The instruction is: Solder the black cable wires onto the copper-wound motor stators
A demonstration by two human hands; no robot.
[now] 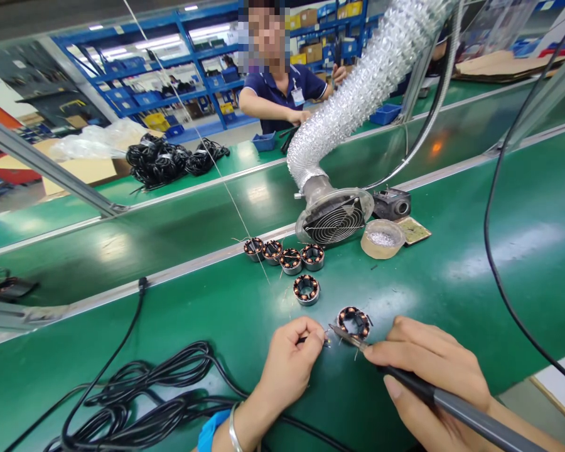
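Observation:
My left hand [289, 355] is closed in a pinch on the end of a black cable, of which only a dark bit and thin wire ends [328, 342] show at the fingertips. In my right hand [433, 370] is a soldering iron [421, 384] with a black and grey handle, held like a pen. Its metal tip points left, close to those wire ends. Just behind the tip lies a ring-shaped motor stator [354, 322] with copper windings; whether the tip touches it I cannot tell. Another stator [306, 289] sits farther back, apart from both hands.
Several more stators [290, 260] line the bench's back edge. A fume extractor [336, 220] hangs beside a round tub [383, 238] and a sponge tray [415, 230]. Coiled black cables [145, 389] lie at left. A co-worker [277, 94] stands across the green bench [452, 282].

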